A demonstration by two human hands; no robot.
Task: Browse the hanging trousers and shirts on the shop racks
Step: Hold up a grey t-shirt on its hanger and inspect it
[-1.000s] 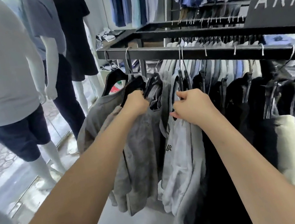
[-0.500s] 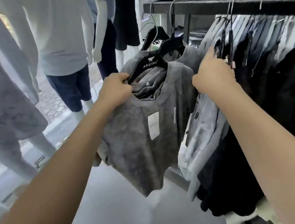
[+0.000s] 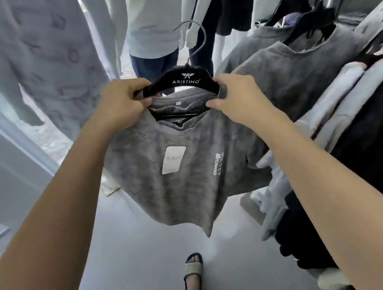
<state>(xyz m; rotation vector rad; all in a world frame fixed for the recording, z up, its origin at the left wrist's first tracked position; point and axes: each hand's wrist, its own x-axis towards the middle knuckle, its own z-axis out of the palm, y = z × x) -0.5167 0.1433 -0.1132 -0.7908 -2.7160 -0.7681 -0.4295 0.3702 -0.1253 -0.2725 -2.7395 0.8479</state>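
A mottled grey T-shirt (image 3: pixel 183 178) with a white tag on its chest hangs on a black hanger (image 3: pixel 184 82) marked ARISTINO, off the rack and held out in front of me. My left hand (image 3: pixel 120 103) grips the hanger's left shoulder. My right hand (image 3: pixel 235 94) holds the hanger's right end and the shirt's collar. The hanger's metal hook (image 3: pixel 197 33) points up, free of any rail. More grey shirts (image 3: pixel 297 63) and dark and white garments (image 3: pixel 366 120) hang on the rack at the right.
Several dressed mannequins (image 3: pixel 151 22) stand close behind the held shirt, with a pale patterned outfit (image 3: pixel 49 54) at the left. A white frame (image 3: pixel 0 137) borders the left side. My sandalled foot (image 3: pixel 193 270) rests on the pale floor below.
The grey shirt has come off the rail and swung out in front of me. My right hand left the hanging garments and took the hanger's right end. The view tilted down.
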